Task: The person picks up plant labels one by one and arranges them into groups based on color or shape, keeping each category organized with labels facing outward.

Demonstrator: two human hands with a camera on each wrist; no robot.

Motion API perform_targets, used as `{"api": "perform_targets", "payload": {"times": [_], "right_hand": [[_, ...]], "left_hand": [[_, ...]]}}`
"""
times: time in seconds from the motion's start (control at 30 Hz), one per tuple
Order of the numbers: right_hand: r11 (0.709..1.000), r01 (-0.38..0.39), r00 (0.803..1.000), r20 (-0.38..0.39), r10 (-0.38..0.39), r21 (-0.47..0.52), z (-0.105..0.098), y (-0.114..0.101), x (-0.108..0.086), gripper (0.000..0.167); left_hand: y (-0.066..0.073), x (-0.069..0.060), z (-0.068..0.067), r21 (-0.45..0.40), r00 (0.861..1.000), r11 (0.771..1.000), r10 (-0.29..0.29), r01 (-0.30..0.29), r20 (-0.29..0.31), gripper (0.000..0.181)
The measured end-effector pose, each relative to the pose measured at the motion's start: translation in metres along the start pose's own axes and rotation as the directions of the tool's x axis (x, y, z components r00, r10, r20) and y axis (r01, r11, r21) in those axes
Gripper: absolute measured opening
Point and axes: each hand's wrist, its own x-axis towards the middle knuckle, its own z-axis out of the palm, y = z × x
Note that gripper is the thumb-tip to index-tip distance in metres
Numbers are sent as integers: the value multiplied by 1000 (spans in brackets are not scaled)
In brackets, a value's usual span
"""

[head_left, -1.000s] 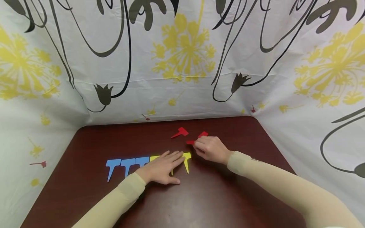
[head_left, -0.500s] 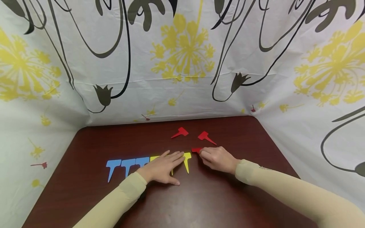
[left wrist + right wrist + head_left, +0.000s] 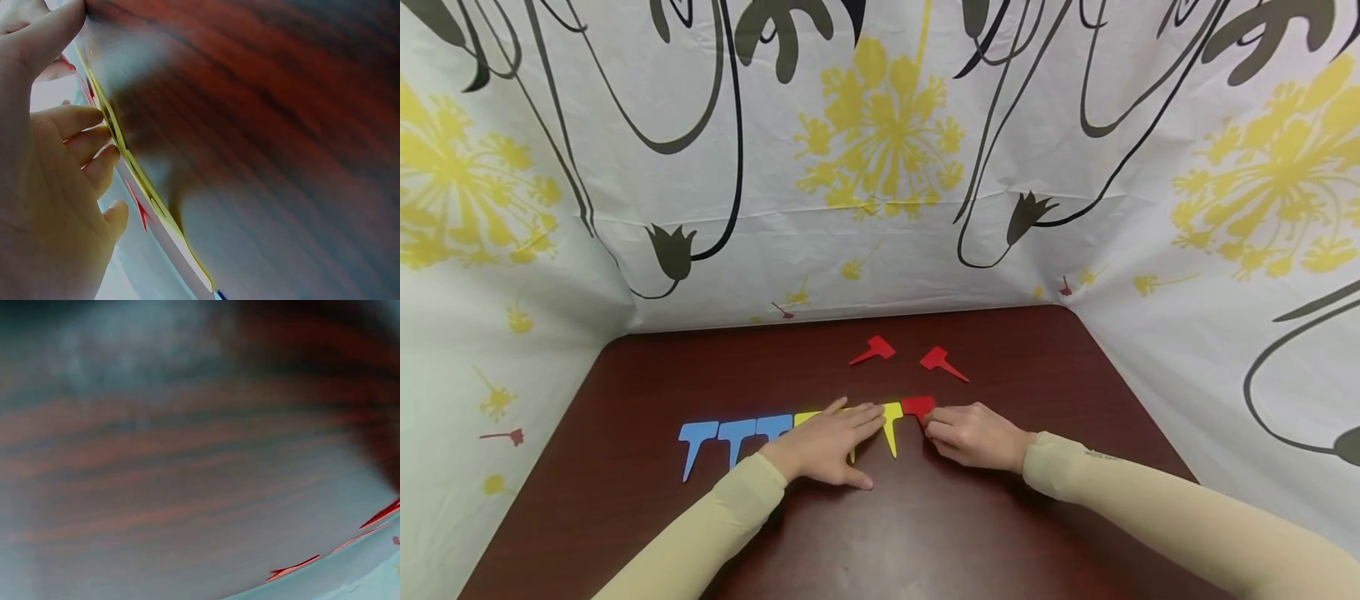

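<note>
In the head view a row of flat T-shaped pieces lies on the table: blue ones (image 3: 737,428) at left, then yellow ones (image 3: 891,425), then a red one (image 3: 917,406) at the right end. My left hand (image 3: 827,442) rests with spread, nearly straight fingers over the yellow pieces and partly hides them. In the left wrist view its fingers (image 3: 84,134) lie along the yellow pieces (image 3: 140,178). My right hand (image 3: 976,437) pinches the stem of the end red piece, whose head lies beside the last yellow one; whether they touch I cannot tell.
Two more red T-shaped pieces, one at left (image 3: 875,349) and one at right (image 3: 942,362), lie behind the row on the dark wood table (image 3: 760,533). A patterned white cloth (image 3: 820,258) stands around the table's back and sides.
My right hand has moved right and toward the front of the table, carrying the red piece from near the other red ones to the row's right end. My left hand has hardly moved.
</note>
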Motion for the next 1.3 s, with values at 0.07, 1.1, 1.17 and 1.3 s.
{"api": "perform_targets", "payload": {"times": [0.07,1.1,1.17,1.3], "right_hand": [[1000,-11,1000,29,11,-6,-1,-1,-1,13],[998,-56,994,95,56,-3,-7,-4,-2,21],[997,-81,994,73,81,-4,-10,-2,1,22],[985,-171,983,66,170,7,-14,1,9,31]], "left_hand": [[0,1,0,0,1000,1000,1,-1,0,103],[1,0,-1,-6,1000,1000,15,-15,-9,101],[2,0,-1,-4,1000,1000,18,-18,-10,101],[2,0,-2,9,1000,1000,16,-16,-6,101]]}}
